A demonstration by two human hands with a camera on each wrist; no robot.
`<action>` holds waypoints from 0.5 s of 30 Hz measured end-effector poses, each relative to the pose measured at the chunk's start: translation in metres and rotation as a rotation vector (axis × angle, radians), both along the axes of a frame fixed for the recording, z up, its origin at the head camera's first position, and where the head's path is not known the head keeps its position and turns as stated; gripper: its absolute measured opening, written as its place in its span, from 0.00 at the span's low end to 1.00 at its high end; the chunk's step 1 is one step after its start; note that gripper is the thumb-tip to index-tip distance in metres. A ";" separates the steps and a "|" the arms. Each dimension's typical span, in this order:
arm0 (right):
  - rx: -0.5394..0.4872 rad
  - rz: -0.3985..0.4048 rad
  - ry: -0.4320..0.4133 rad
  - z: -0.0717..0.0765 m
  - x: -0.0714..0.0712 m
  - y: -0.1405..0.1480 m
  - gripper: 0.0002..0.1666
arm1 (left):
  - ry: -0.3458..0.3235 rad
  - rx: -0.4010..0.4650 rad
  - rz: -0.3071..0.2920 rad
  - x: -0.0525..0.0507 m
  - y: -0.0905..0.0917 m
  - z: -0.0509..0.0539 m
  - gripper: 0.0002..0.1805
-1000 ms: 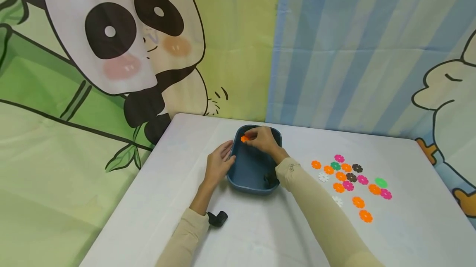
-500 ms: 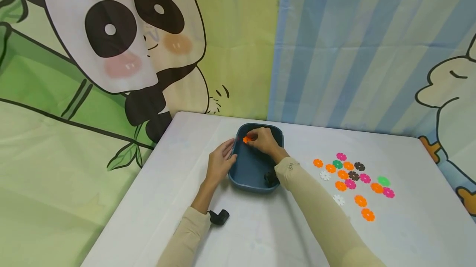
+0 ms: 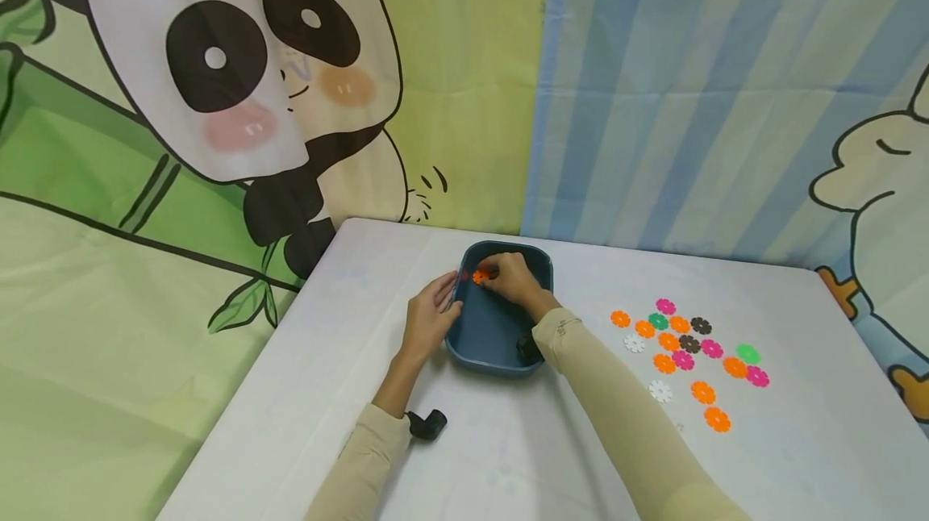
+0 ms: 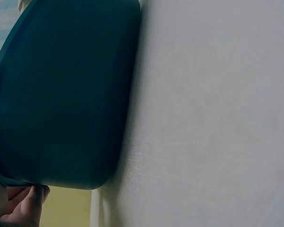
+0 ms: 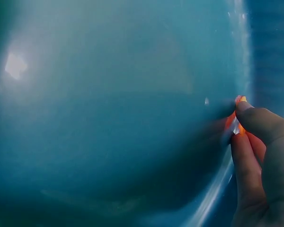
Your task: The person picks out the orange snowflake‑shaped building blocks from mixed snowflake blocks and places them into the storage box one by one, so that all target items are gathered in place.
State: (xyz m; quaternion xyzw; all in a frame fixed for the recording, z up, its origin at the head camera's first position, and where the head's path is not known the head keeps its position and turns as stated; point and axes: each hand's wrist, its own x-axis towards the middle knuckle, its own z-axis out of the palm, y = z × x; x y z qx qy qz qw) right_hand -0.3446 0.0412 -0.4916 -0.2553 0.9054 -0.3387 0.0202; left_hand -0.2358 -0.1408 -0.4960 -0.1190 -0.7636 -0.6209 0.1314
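A dark blue tray [image 3: 489, 327] stands on the white table. Inside its far left part, the right hand [image 3: 514, 277] pinches an orange flower-shaped disc [image 3: 479, 277] between thumb and fingers. The right wrist view shows the orange disc [image 5: 240, 124] at the fingertips of the right hand [image 5: 260, 156], near the tray wall. Along the tray's left side, the left hand [image 3: 426, 318] rests against the outside with its fingers extended. In the left wrist view, fingers of the left hand [image 4: 28, 208] touch the rim of the tray [image 4: 66, 104].
Several flower discs lie scattered at the right of the table [image 3: 581, 440]: orange, pink, brown, green and white, among them a lone orange one [image 3: 718, 419]. A black device [image 3: 428, 425] is at the left wrist. A patterned curtain [image 3: 464, 85] hangs behind.
The right hand has moved slightly down and toward the near side with the orange disc in its pinch. The left hand keeps its place at the tray's side.
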 end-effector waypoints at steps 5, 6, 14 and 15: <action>-0.030 0.011 0.008 -0.001 0.000 0.000 0.22 | -0.013 -0.008 0.009 0.000 0.000 0.001 0.29; -0.038 0.010 0.015 -0.001 -0.001 0.000 0.22 | -0.010 -0.009 0.011 0.000 0.000 0.001 0.29; -0.189 0.012 0.030 0.020 0.004 0.002 0.21 | 0.008 -0.025 0.010 -0.001 0.000 0.000 0.29; -0.212 0.014 0.018 0.027 0.006 0.003 0.22 | 0.007 -0.022 0.008 -0.001 0.000 -0.001 0.29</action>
